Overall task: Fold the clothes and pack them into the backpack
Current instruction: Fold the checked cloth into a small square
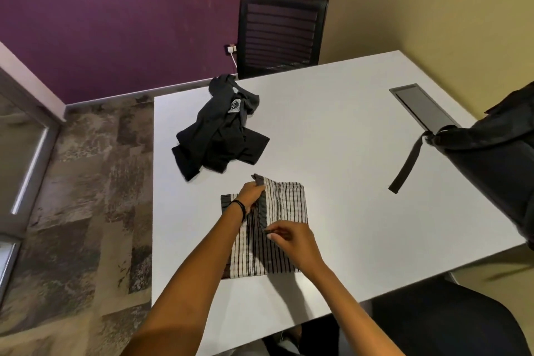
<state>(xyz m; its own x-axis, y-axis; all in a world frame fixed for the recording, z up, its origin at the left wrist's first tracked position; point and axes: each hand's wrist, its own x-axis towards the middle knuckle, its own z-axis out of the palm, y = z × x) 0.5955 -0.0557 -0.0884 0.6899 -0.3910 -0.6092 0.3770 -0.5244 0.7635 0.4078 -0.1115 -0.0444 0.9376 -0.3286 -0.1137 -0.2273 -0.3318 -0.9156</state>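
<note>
A white shirt with dark stripes (pixel 286 202) lies partly folded on the white table (pixel 332 130), near its front edge. My left hand (pixel 252 192) grips the shirt's dark folded edge at the far end. My right hand (pixel 291 240) pinches the same dark edge nearer to me. A crumpled black garment (pixel 219 133) with a small white logo lies unfolded farther back on the left. The black backpack (pixel 497 153) stands at the table's right edge, one strap (pixel 407 162) trailing across the tabletop.
A black office chair (pixel 280 32) stands behind the table against the purple wall. A grey cable hatch (pixel 422 104) is set into the tabletop at back right. Another dark chair seat (pixel 445 324) sits at lower right. Patterned carpet covers the floor on the left.
</note>
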